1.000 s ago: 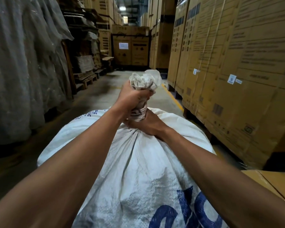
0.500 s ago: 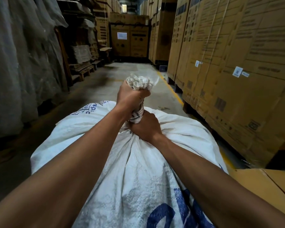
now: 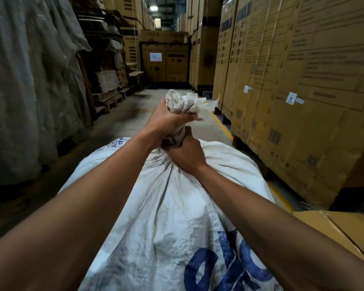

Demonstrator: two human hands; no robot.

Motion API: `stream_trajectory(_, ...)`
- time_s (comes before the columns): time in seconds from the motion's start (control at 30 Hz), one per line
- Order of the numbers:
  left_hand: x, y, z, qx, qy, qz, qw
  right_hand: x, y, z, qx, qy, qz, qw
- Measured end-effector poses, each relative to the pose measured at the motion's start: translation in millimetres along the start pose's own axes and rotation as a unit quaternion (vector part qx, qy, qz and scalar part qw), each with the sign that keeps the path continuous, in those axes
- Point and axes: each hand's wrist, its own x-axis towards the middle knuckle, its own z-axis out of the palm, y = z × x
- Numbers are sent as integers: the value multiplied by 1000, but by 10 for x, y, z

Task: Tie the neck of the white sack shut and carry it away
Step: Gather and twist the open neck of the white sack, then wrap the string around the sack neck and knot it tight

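Note:
A full white woven sack (image 3: 177,217) with blue lettering fills the lower middle of the head view, lying in front of me. Its neck (image 3: 183,103) is bunched into a crumpled tuft that sticks up past my fists. My left hand (image 3: 168,120) is clenched around the upper part of the neck. My right hand (image 3: 185,153) grips the base of the neck, right below the left, where the cloth gathers into folds. No cord or tie is visible.
I am in a warehouse aisle with a concrete floor (image 3: 135,114). Tall stacked cardboard cartons (image 3: 292,85) on pallets line the right, along a yellow floor line (image 3: 225,128). Plastic-wrapped goods (image 3: 25,85) and wooden pallets (image 3: 108,100) line the left. Another carton (image 3: 349,229) sits at lower right.
My left hand has shifted around the neck, and the tuft above it now leans to the right. The right hand keeps its grip at the neck's base. My view has tilted upward.

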Motion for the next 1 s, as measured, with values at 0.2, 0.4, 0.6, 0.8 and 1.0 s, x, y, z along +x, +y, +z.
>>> stream_trajectory(0.2, -85, 254, -2, 22, -10, -9, 1000, 8, -130, -272, -9, 9, -16, 1000)
stream_trajectory(0.4, -106, 509, 32, 133, 55, 50, 988, -20, -44, -610, 22, 25, -14, 999)
stream_trajectory(0.6, -339, 648, 495, 282, 170, 303, 894, -121, 80, -1133, -26, 53, -32, 998)
stream_trajectory(0.8, -650, 440, 1312, 270, -59, 308, 910, -455, 418, -1789, -253, 41, -35, 966)
stream_trajectory(1.0, -895, 190, 2129, 337, -227, 164, 899, -1006, 959, -2448, -391, -130, 97, 906)
